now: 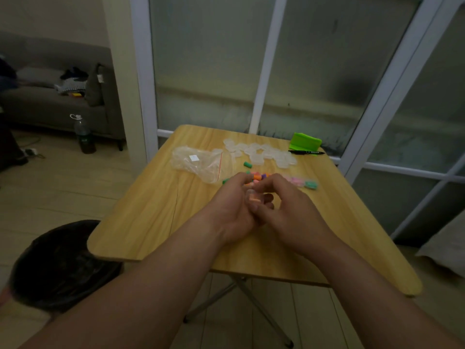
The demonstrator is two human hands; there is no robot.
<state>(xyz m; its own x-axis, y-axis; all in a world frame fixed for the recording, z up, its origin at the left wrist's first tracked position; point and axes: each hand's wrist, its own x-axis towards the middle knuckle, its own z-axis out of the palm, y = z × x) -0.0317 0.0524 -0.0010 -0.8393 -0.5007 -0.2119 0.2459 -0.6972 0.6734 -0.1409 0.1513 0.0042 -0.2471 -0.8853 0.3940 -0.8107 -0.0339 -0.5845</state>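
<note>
Left hand (232, 206) and right hand (289, 210) meet over the table (151, 222), fingers curled close round an orange foam plug (254, 197), possibly in a clear case (blurred). Loose plugs (260, 176) lie just beyond, clear cases (261, 153) farther back. Judged early: most unpacked.

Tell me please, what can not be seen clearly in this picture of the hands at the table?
Orange piece, head view: the fingers of the left hand and right hand cover most of it; which hand pinches it is unclear.
Coloured pieces behind the hands: partly hidden by the fingers, so they cannot be counted.
Pen: print too small to read.
Plastic bag: its white label is blurred.
</note>
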